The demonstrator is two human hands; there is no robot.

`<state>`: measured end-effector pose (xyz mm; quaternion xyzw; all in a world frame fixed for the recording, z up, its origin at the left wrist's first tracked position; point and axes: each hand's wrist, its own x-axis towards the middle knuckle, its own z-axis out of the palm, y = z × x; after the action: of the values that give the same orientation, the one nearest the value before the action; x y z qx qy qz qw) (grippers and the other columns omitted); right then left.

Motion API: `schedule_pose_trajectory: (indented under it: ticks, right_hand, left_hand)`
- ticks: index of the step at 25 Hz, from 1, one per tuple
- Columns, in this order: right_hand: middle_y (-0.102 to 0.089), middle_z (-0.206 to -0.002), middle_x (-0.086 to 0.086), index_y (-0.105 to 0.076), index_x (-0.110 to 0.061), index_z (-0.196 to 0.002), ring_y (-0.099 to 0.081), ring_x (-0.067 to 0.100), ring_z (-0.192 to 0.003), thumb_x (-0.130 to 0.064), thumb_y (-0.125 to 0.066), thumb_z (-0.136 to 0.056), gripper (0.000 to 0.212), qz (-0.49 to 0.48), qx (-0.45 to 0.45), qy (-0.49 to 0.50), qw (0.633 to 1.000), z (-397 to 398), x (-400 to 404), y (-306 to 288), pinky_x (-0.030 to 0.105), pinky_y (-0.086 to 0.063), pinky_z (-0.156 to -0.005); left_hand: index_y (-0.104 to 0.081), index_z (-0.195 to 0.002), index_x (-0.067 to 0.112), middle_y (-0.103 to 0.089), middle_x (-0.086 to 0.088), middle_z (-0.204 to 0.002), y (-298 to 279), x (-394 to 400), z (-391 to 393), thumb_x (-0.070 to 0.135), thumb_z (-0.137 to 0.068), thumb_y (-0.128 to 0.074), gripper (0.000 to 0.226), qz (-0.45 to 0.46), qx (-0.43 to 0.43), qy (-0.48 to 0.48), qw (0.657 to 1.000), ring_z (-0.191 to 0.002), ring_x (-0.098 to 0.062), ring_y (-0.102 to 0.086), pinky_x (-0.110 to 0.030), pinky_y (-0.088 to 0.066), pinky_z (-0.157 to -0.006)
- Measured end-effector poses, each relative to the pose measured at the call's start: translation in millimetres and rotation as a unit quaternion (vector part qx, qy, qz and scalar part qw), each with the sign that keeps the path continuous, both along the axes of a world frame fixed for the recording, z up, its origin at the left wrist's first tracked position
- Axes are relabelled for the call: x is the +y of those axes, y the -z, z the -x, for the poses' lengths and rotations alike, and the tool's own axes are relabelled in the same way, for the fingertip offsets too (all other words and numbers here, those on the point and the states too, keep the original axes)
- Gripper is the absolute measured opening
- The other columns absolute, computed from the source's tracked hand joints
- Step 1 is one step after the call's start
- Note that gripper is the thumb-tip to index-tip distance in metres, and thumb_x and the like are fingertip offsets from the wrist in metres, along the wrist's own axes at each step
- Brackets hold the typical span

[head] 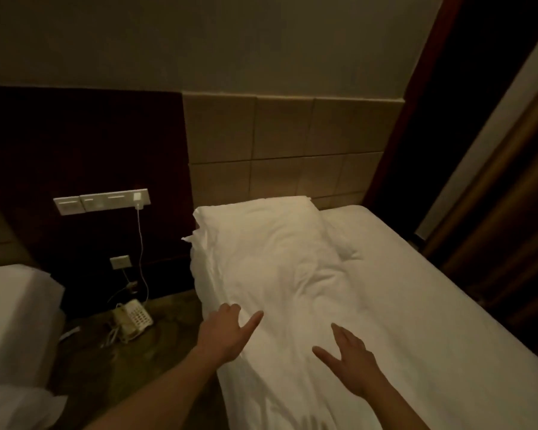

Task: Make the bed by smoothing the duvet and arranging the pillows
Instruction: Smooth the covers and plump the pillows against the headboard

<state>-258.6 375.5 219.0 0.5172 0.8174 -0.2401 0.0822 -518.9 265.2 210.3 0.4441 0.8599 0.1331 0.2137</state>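
A white duvet (280, 274) lies crumpled along the left side of the bed, bunched up toward the padded headboard (280, 144). To its right the white sheeted mattress (416, 305) is bare. My left hand (227, 330) rests at the duvet's left edge, fingers curled over the side and thumb pointing out across the fabric. Flat on the duvet lies my right hand (351, 358), fingers spread, holding nothing. No separate pillow can be told apart from the duvet.
A second white bed (16, 321) stands at the left. Between the beds a telephone (132, 319) lies on the floor with its cord. A switch panel (101, 201) with a plugged charger cable sits on the dark wall. Dark wooden panelling (494, 212) runs along the right.
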Motion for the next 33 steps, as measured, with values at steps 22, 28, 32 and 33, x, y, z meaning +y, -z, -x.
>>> schedule_pose_trajectory:
  ticks: [22,28,32,33]
  right_hand:
    - [-0.005,-0.168,-0.006,-0.008,-0.033,-0.160,-0.003,0.022,-0.154,-0.099,-0.054,-0.038,0.145,0.050,-0.112,-0.176,0.977,466.3,522.4,46.7,0.050,-0.013,-0.124]
    - [-0.010,-0.168,-0.004,-0.012,-0.031,-0.159,-0.007,0.020,-0.154,-0.107,-0.041,-0.030,0.153,0.106,-0.180,-0.252,0.945,549.8,592.1,127.0,0.047,-0.009,-0.124]
    - [-0.019,-0.164,-0.004,-0.021,-0.032,-0.156,-0.018,0.021,-0.150,-0.105,-0.044,-0.044,0.136,0.155,-0.255,-0.292,0.908,551.0,595.6,184.3,0.046,-0.020,-0.121]
    - [-0.017,-0.164,-0.004,-0.021,-0.032,-0.156,-0.015,0.021,-0.151,-0.107,-0.039,-0.040,0.139,0.155,-0.263,-0.298,0.904,548.5,593.6,191.1,0.046,-0.019,-0.121]
  left_hand:
    - [-0.029,-0.155,0.024,-0.026,-0.002,-0.162,114.1,487.2,390.9,0.098,-0.070,-0.033,0.112,0.025,-0.075,-0.034,0.996,-0.149,-0.025,-0.020,-0.045,-0.019,-0.122]
    - [-0.026,-0.157,0.029,-0.030,0.001,-0.161,173.5,519.6,426.6,0.111,-0.043,-0.031,0.140,0.213,-0.211,-0.021,0.954,-0.146,-0.030,-0.030,-0.053,-0.027,-0.116]
    - [-0.035,-0.148,0.033,-0.037,0.003,-0.147,205.7,512.2,420.7,0.112,-0.043,-0.025,0.132,0.229,-0.190,-0.005,0.955,-0.136,-0.029,-0.030,-0.057,-0.026,-0.111]
    - [-0.036,-0.147,0.032,-0.037,0.002,-0.144,209.3,512.0,419.2,0.111,-0.046,-0.026,0.128,0.224,-0.170,0.002,0.960,-0.134,-0.029,-0.030,-0.057,-0.027,-0.109]
